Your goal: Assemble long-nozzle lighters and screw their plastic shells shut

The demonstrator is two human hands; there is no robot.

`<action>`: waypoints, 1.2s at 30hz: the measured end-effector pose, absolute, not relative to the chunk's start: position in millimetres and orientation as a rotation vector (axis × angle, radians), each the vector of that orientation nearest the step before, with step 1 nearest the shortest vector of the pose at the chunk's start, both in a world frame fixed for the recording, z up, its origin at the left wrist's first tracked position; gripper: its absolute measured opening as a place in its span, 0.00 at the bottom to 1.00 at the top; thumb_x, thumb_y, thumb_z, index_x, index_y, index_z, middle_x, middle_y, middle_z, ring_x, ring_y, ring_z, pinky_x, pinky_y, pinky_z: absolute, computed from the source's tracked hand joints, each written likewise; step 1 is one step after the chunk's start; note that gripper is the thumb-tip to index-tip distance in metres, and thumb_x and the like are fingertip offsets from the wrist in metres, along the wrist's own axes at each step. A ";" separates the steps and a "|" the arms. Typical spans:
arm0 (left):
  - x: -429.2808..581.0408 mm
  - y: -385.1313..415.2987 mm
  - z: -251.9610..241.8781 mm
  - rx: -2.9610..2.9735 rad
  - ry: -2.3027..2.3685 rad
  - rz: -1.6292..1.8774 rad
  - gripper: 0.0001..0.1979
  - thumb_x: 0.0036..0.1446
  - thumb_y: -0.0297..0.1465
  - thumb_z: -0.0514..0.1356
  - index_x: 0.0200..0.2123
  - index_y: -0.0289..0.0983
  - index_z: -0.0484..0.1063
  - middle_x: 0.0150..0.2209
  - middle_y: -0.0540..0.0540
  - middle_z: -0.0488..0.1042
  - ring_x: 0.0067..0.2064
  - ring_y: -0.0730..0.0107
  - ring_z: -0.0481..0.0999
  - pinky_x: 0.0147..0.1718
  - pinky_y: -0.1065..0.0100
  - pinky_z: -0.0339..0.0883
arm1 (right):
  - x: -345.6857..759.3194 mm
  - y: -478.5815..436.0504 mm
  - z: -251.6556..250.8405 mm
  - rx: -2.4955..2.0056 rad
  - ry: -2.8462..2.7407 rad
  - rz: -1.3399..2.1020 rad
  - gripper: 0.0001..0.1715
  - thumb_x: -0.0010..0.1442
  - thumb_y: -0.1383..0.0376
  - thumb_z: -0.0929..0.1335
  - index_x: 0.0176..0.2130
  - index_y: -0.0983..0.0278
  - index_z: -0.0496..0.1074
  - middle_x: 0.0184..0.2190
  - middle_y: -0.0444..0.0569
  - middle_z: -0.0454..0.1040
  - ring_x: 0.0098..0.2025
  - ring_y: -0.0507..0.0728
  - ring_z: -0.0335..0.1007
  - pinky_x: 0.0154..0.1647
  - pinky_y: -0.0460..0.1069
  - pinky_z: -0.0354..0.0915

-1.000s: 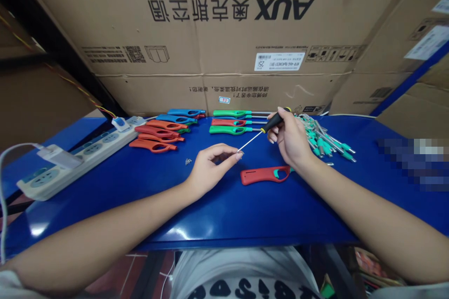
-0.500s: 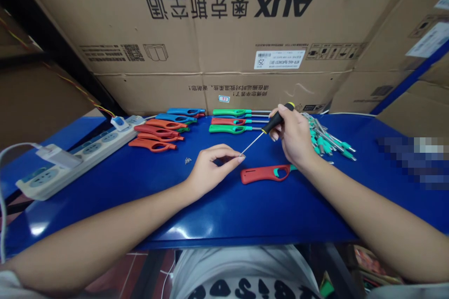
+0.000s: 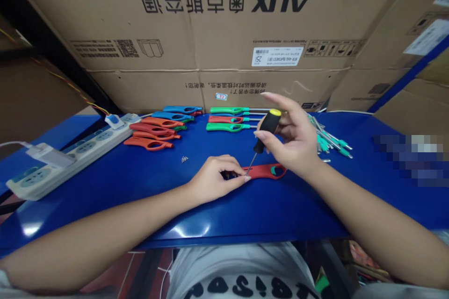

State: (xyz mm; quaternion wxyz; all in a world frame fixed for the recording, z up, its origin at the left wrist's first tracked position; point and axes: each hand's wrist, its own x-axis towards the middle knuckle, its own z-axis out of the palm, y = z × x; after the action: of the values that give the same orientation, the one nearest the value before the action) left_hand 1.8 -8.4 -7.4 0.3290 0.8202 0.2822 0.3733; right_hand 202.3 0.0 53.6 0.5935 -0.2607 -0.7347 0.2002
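Observation:
Flat on the table in front of me lies a red utility lighter (image 3: 263, 171), its left end hidden by my left hand (image 3: 214, 178). The thumb and fingers of that hand close about this end, beside the screwdriver tip; whether a screw is pinched there is too small to tell. My right hand (image 3: 293, 140) grips a black screwdriver (image 3: 268, 127) with a yellow cap, index finger raised. Its shaft slants down to the left end of the lighter. A few small screws (image 3: 184, 159) lie on the table left of my left hand.
Red, orange and blue lighter bodies (image 3: 150, 143) lie at the left, near a white power strip (image 3: 80, 152). Green and red lighters (image 3: 228, 127) with metal tubes line the back. Loose tubes with green ends (image 3: 329, 140) are piled at right, before a cardboard box (image 3: 217, 60).
Both hands have come down to the left end of the red lighter. The screwdriver has turned from a slant to a steeper angle, and my right index finger has lifted.

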 end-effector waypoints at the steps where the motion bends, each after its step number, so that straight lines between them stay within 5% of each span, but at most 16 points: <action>1: 2.0 -9.0 -7.2 2.151 0.725 0.968 0.04 0.59 0.29 0.67 0.34 0.34 0.83 0.31 0.45 0.80 0.32 0.72 0.77 0.32 0.72 0.69 | 200.6 -0.5 50.5 -0.580 -1.666 0.345 0.27 0.58 0.61 0.76 0.55 0.55 0.70 0.38 0.45 0.74 0.29 0.51 0.72 0.24 0.45 0.72; 6: 2.0 -10.5 -4.8 2.182 0.652 0.929 0.04 0.59 0.30 0.67 0.34 0.35 0.83 0.32 0.45 0.81 0.34 0.70 0.78 0.35 0.70 0.70 | 204.0 1.6 39.4 -0.488 -1.712 0.091 0.26 0.57 0.58 0.76 0.53 0.55 0.70 0.44 0.48 0.74 0.31 0.52 0.72 0.27 0.48 0.73; 13: 1.6 -11.1 -2.5 2.161 0.681 0.945 0.05 0.59 0.29 0.67 0.34 0.34 0.82 0.32 0.45 0.79 0.32 0.72 0.77 0.31 0.72 0.68 | 210.1 -0.8 52.8 -0.516 -2.047 0.628 0.33 0.68 0.62 0.65 0.68 0.55 0.52 0.52 0.53 0.71 0.41 0.55 0.75 0.31 0.48 0.76; 21: 0.8 -8.5 -3.7 2.160 0.675 0.944 0.06 0.60 0.31 0.66 0.35 0.35 0.82 0.33 0.45 0.79 0.33 0.71 0.77 0.34 0.70 0.70 | 208.1 3.0 46.4 -0.638 -1.921 0.336 0.38 0.56 0.58 0.77 0.61 0.52 0.62 0.47 0.48 0.72 0.26 0.50 0.67 0.18 0.46 0.66; 29: -0.4 -6.2 -2.3 2.197 0.720 0.982 0.06 0.59 0.34 0.68 0.37 0.37 0.80 0.36 0.46 0.80 0.39 0.67 0.77 0.40 0.67 0.71 | 204.6 -2.3 43.2 -0.691 -1.875 0.434 0.28 0.63 0.60 0.71 0.61 0.53 0.63 0.48 0.50 0.72 0.38 0.57 0.76 0.29 0.50 0.77; 36: -3.6 -0.2 -7.1 2.383 0.762 0.818 0.23 0.53 0.34 0.71 0.52 0.38 0.74 0.50 0.43 0.79 0.52 0.58 0.76 0.55 0.57 0.68 | 201.9 -1.1 36.3 -0.652 -1.819 0.384 0.29 0.61 0.64 0.72 0.60 0.54 0.65 0.53 0.51 0.71 0.41 0.57 0.76 0.29 0.49 0.77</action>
State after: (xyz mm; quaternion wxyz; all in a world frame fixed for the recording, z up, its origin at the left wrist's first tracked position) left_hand -3.6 -0.2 -7.1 0.2521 0.8760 0.2802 0.3008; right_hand 201.9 -1.1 36.3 0.5529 -0.2758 -0.7693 0.1626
